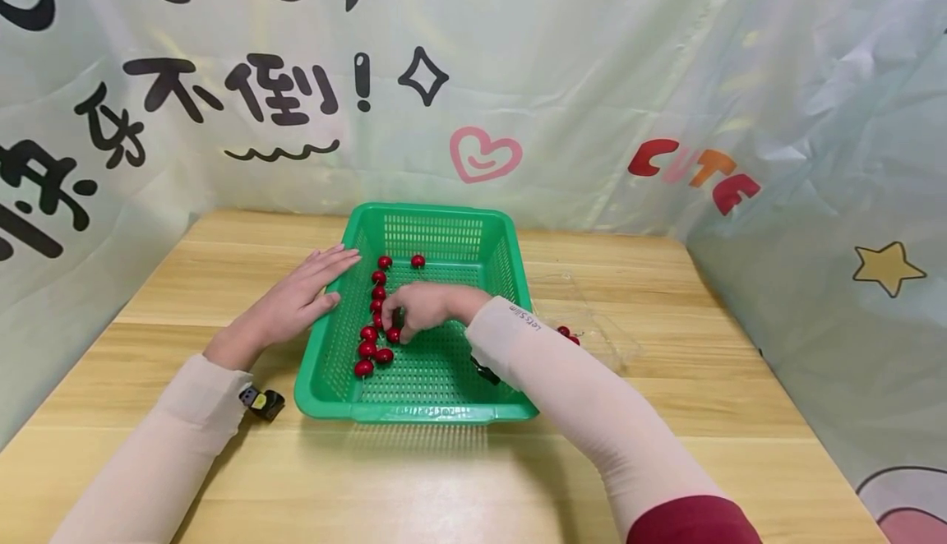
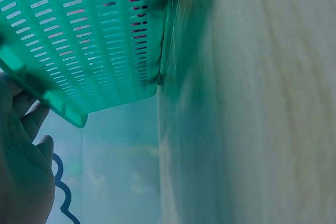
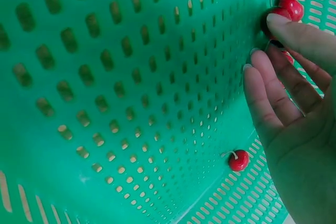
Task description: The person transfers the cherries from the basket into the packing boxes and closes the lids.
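A green plastic basket (image 1: 425, 414) stands on the table. Inside, mostly along its left side, several red cherries (image 1: 367, 348) form an uneven line, and a single cherry (image 1: 418, 261) lies near the far end. My right hand (image 1: 425, 307) reaches down into the basket, thumb and fingers bent around a dark red cherry (image 3: 273, 23) beside others in the line. My left hand (image 1: 299, 297) rests against the left rim with extended fingers; the left wrist view shows its fingertips at the rim (image 2: 63, 113).
Right of the basket, a clear plastic container (image 1: 602, 338) holds a few more cherries (image 1: 568, 334), partly hidden by my right sleeve. A printed cloth (image 1: 577, 76) hangs behind and beside the wooden table (image 1: 703, 412).
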Demonstrator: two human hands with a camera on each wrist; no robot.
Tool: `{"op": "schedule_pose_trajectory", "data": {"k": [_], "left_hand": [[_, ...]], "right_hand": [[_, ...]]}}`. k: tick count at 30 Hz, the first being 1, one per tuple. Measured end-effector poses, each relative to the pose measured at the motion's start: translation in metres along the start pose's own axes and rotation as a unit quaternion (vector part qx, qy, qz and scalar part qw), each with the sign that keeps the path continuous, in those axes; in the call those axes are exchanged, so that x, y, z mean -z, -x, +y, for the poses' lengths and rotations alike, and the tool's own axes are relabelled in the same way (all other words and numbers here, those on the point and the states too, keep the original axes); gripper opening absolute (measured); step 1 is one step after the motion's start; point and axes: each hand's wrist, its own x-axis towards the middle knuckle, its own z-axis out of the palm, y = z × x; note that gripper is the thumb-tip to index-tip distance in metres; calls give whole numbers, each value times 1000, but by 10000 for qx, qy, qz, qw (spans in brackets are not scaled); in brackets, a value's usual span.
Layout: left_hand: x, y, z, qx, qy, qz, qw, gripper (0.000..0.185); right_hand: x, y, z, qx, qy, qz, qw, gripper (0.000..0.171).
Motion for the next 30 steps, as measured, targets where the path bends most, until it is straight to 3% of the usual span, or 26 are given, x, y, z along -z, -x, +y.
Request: {"op": "schedule_pose_trajectory", "data": {"k": [10, 22, 30], "left_hand": [[1, 1, 1, -10, 23, 10, 10000, 52], [-1, 0, -2, -44, 22, 24, 10000, 52], [-1, 0, -2, -40, 20, 27, 10000, 53]], "right_hand": [[0, 1, -5, 74, 103, -4, 9999, 28], [4, 3, -6, 239, -182, 174, 9994, 22], [9, 6, -7, 430, -274, 744, 9959, 19]]}}
